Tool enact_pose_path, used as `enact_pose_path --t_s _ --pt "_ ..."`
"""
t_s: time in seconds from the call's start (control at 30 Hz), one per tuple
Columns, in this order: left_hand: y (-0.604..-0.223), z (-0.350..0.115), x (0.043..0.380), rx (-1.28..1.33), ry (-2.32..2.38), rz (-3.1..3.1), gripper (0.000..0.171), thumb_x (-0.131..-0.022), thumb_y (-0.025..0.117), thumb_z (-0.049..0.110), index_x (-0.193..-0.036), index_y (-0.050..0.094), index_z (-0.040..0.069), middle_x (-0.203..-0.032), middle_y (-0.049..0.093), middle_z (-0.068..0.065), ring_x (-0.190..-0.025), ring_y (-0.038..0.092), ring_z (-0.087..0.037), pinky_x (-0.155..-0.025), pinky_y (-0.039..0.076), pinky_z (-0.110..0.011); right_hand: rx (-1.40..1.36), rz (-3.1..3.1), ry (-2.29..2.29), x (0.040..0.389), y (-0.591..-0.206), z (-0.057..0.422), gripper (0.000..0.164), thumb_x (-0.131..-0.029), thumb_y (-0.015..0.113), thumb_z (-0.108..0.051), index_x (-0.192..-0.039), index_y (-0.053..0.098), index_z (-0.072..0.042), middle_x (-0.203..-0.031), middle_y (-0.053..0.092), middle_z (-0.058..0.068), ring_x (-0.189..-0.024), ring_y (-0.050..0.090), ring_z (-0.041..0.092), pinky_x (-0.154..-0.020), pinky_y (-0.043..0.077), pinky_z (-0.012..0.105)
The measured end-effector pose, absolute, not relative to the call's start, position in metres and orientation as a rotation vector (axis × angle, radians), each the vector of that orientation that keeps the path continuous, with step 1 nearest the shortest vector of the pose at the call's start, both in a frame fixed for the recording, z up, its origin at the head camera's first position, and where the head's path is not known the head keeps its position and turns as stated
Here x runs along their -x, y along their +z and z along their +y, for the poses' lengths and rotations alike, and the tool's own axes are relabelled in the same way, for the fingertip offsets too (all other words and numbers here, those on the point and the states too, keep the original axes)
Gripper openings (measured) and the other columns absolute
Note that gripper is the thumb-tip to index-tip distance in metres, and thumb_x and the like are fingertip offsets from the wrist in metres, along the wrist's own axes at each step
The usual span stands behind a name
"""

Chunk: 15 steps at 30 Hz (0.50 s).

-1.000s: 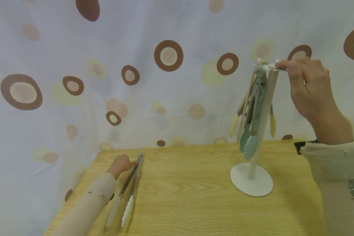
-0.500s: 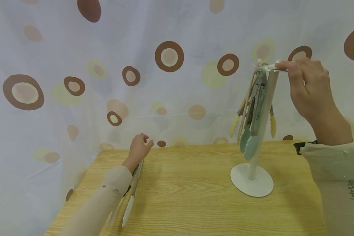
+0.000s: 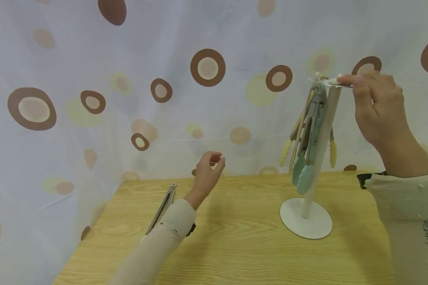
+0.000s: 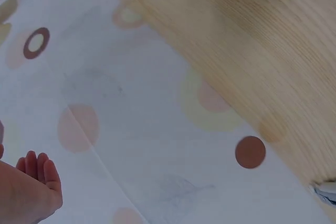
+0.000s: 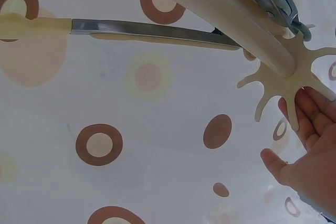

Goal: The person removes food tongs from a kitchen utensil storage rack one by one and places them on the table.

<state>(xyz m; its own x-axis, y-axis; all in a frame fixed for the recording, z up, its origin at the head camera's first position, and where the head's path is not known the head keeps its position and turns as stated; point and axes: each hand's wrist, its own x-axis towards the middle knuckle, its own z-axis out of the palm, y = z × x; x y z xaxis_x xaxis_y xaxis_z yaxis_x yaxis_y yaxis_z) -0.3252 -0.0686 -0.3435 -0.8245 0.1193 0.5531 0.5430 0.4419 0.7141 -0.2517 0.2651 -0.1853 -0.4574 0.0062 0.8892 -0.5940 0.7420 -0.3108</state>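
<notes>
My left hand (image 3: 207, 174) is in the air over the table's back part, thumb and fingers loosely bent with nothing between them. In the left wrist view part of the hand (image 4: 31, 195) shows at lower left. My right hand (image 3: 381, 109) touches the hooked top of a white stand (image 3: 306, 229); the right wrist view shows straight fingers against the hooks (image 5: 283, 82) and the thumb apart. Teal-tipped tongs (image 3: 305, 180) and yellow-tipped tongs (image 3: 285, 152) hang from the stand. Long metal tongs (image 3: 162, 207) lie at the left, their tips hidden behind my left sleeve.
The wooden table (image 3: 235, 237) meets a pale curtain (image 3: 178, 122) with brown and yellow circles behind it. The stand's round base rests on the table's right part. My left sleeve (image 3: 164, 241) crosses the table's front left.
My left hand has left the long tongs, risen and moved right over the table. The tongs stay lying at the left. My right hand stays at the top of the stand.
</notes>
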Motion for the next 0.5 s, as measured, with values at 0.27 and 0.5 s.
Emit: enact_pose_path --t_s 0.27,0.5 --pt "-0.336 -0.022 0.315 0.704 -1.419 -2.159 0.024 -0.097 0.057 0.013 -0.116 0.059 -0.001 -0.108 0.06 -0.013 -0.102 0.058 -0.025 -0.091 0.047 -0.039 -0.443 -1.943 0.739 0.252 -0.185 0.264 0.042 -0.106 0.033 -0.022 -0.119 0.065 0.003 -0.111 0.058 0.018 -0.108 0.041 0.044 -0.098 0.022 0.053" --pt "-0.32 0.016 0.303 0.787 -1.535 -2.096 0.028 -0.098 0.057 0.018 -0.119 0.059 0.001 -0.112 0.061 -0.011 -0.105 0.058 -0.02 -0.093 0.047 -0.035 -0.46 -1.933 0.73 0.251 -0.185 0.264 0.043 -0.106 0.033 -0.022 -0.118 0.065 0.004 -0.115 0.057 0.029 -0.109 0.042 0.047 -0.101 0.023 0.054"
